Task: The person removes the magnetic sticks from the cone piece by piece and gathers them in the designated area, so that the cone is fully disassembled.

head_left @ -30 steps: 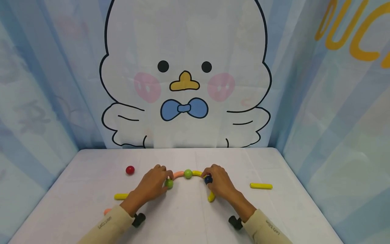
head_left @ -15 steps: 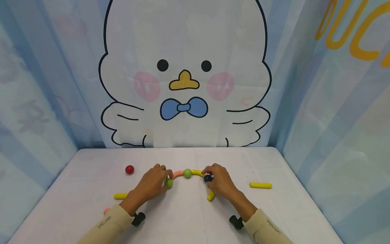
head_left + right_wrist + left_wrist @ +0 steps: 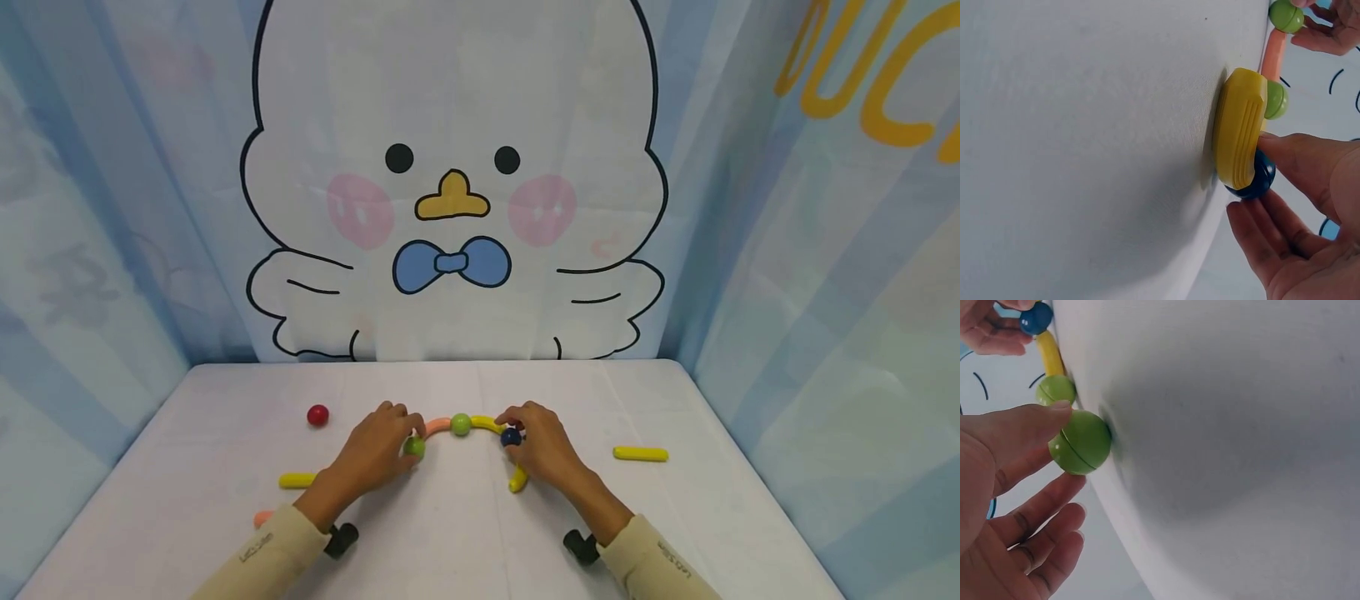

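Left hand (image 3: 378, 450): I read a pinch on the outer green ball (image 3: 1088, 447), thumb on one side, fingertips on the other. Right hand (image 3: 546, 446): same on the dark blue ball (image 3: 511, 437), thumb over the near side, fingers behind.

The pieces they hold make one arc on the white table (image 3: 450, 542). From the outer green ball: orange curved stick (image 3: 438, 427), middle green ball (image 3: 461, 425), yellow curved stick (image 3: 486, 422), dark blue ball, then the near yellow stick (image 3: 1238, 128), bending back toward the person. I can't tell from here if every joint is fully seated.

My guess on the grip: balls are the joints, so pinching one on each side of the middle steadies the span without covering the sticks. Near yellow stick's outer end has no ball on it.

Further out, loose: red ball (image 3: 318, 415) beyond the left hand; left yellow stick (image 3: 296, 481), partly behind the left forearm; orange piece (image 3: 262, 518), mostly hidden by the left sleeve (image 3: 262, 554); right yellow stick (image 3: 641, 454), well apart from the right hand. Probably parked at the sides to leave the middle for the arc.
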`<action>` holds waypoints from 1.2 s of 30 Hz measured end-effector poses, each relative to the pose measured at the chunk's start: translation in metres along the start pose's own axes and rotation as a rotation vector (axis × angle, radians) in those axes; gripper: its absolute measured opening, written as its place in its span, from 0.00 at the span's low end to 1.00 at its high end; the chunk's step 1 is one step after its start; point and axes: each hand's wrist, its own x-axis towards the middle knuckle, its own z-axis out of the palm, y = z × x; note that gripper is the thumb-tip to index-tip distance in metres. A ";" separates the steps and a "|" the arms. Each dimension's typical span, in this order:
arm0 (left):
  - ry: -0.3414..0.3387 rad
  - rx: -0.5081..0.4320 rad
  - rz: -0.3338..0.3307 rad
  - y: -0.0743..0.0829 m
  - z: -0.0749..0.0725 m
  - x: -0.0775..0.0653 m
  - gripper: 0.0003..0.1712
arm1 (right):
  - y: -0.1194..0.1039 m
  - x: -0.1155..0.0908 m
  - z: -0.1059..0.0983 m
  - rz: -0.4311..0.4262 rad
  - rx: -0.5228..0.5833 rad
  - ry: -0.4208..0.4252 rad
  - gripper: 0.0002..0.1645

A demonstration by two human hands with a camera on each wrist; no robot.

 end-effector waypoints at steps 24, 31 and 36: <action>0.097 -0.257 0.172 0.060 0.021 0.034 0.21 | 0.002 -0.039 -0.016 0.133 0.059 0.046 0.24; 0.066 -0.319 0.201 0.074 0.030 0.047 0.19 | 0.002 -0.044 -0.016 0.169 0.095 0.029 0.23; 0.040 -0.316 0.199 0.081 0.037 0.057 0.19 | 0.003 -0.043 -0.012 0.163 0.115 0.037 0.21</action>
